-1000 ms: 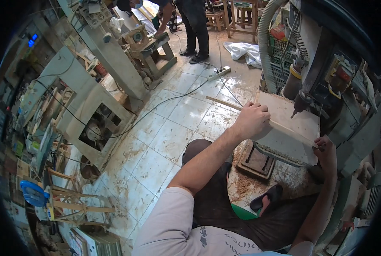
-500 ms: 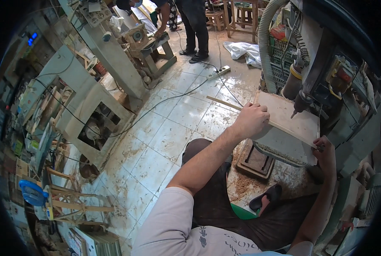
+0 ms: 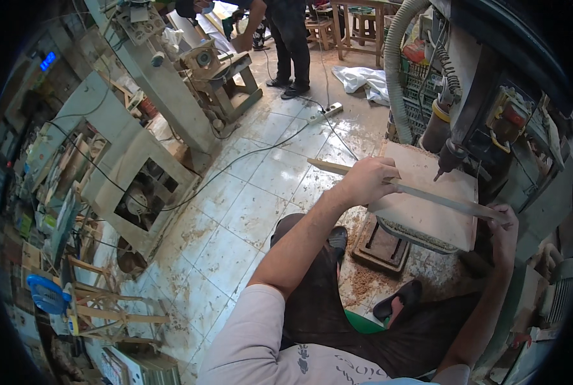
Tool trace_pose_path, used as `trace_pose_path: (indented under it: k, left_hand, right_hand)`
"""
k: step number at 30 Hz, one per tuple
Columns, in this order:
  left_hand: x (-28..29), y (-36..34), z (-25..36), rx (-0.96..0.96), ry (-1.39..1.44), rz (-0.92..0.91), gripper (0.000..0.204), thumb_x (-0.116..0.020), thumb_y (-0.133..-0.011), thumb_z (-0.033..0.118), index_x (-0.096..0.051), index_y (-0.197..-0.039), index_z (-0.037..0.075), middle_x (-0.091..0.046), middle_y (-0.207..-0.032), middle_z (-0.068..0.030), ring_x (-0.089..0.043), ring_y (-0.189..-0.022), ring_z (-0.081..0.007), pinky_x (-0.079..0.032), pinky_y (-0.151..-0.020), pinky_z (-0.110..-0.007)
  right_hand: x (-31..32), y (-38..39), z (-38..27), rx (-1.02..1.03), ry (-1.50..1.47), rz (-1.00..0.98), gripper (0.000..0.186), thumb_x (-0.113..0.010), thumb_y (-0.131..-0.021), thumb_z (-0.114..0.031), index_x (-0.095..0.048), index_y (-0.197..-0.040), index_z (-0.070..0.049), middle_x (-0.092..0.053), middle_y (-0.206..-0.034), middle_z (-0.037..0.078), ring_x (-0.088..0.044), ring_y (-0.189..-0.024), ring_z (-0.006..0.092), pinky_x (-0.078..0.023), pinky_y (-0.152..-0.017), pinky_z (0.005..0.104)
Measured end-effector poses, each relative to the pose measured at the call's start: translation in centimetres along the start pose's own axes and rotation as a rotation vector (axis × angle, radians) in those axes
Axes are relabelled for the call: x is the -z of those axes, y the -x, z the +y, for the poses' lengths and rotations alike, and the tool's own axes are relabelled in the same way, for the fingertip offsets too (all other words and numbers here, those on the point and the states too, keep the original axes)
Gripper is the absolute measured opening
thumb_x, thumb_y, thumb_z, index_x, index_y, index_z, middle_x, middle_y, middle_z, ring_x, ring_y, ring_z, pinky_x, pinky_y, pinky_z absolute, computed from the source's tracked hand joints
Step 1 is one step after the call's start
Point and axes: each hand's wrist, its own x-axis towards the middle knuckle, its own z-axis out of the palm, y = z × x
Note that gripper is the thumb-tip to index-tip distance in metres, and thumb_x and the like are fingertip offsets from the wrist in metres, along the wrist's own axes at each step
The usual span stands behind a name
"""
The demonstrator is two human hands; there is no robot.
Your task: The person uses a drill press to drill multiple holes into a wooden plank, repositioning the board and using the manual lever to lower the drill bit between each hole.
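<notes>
A long thin wooden strip lies across the pale drill-press table. My left hand grips the strip near its left part, fingers wrapped over it. At the strip's right end, by the table's right edge, my right hand holds it. The drill chuck and bit hang just above the table, a little behind the strip and between my two hands.
A ribbed dust hose runs down beside the drill machine. Sawdust covers the floor under the table. A grey machine cabinet and a wooden stand line the left. A person stands at the back, near a power strip and cables on the tiles.
The strip and both hands have shifted slightly on the drill-press table; otherwise nothing differs.
</notes>
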Motion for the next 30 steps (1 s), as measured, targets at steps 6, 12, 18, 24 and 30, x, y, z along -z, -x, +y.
trace_pose_path:
  k: [6, 12, 18, 24, 30]
  left_hand:
    - [1.3, 0.8, 2.4, -0.055, 0.214, -0.045, 0.028, -0.081, -0.077, 0.022, -0.066, -0.087, 0.000, -0.061, -0.079, -0.0097, -0.062, -0.073, -0.0246, -0.048, -0.064, -0.034]
    - [0.3, 1.1, 3.9, -0.102, 0.349, -0.194, 0.034, -0.081, -0.079, 0.024, -0.059, -0.078, -0.002, -0.058, -0.073, -0.0099, -0.057, -0.068, -0.0224, -0.044, -0.062, -0.034]
    - [-1.3, 1.2, 5.0, -0.089, 0.411, -0.392, 0.038, -0.077, -0.083, 0.027, -0.053, -0.078, -0.003, -0.051, -0.068, -0.0110, -0.050, -0.065, -0.0209, -0.040, -0.060, -0.037]
    - [-3.4, 1.3, 6.2, -0.035, 0.517, -0.463, 0.036, -0.076, -0.085, 0.026, -0.054, -0.079, -0.003, -0.050, -0.064, -0.0107, -0.048, -0.060, -0.0202, -0.039, -0.058, -0.037]
    - [-5.1, 1.8, 6.6, -0.007, 0.455, -0.571, 0.029, -0.075, -0.086, 0.025, -0.065, -0.088, -0.003, -0.060, -0.070, -0.0123, -0.055, -0.063, -0.0188, -0.044, -0.060, -0.036]
  right_hand:
    - [0.9, 1.1, 0.8, -0.054, -0.213, -0.100, 0.062, -0.085, -0.072, -0.029, -0.052, -0.120, -0.006, -0.057, -0.119, 0.006, -0.053, -0.115, 0.0183, -0.043, -0.101, 0.0346]
    - [6.6, 3.6, 6.8, 0.030, -0.446, -0.196, 0.084, -0.086, -0.065, -0.024, -0.046, -0.137, -0.007, -0.053, -0.134, 0.008, -0.048, -0.129, 0.0253, -0.039, -0.108, 0.0435]
    - [4.8, 3.9, 4.3, -0.052, -0.484, -0.072, 0.081, -0.087, -0.066, -0.023, -0.048, -0.135, -0.005, -0.057, -0.127, 0.007, -0.055, -0.120, 0.0255, -0.044, -0.102, 0.0417]
    - [0.2, 3.0, -0.1, -0.026, -0.428, 0.026, 0.068, -0.083, -0.067, -0.012, -0.052, -0.127, -0.001, -0.062, -0.115, 0.007, -0.062, -0.105, 0.0204, -0.050, -0.089, 0.0357]
    - [-3.8, 2.6, -2.5, -0.071, -0.272, -0.014, 0.041, -0.075, -0.071, -0.002, -0.064, -0.110, -0.001, -0.069, -0.101, 0.005, -0.066, -0.095, 0.0164, -0.053, -0.082, 0.0313]
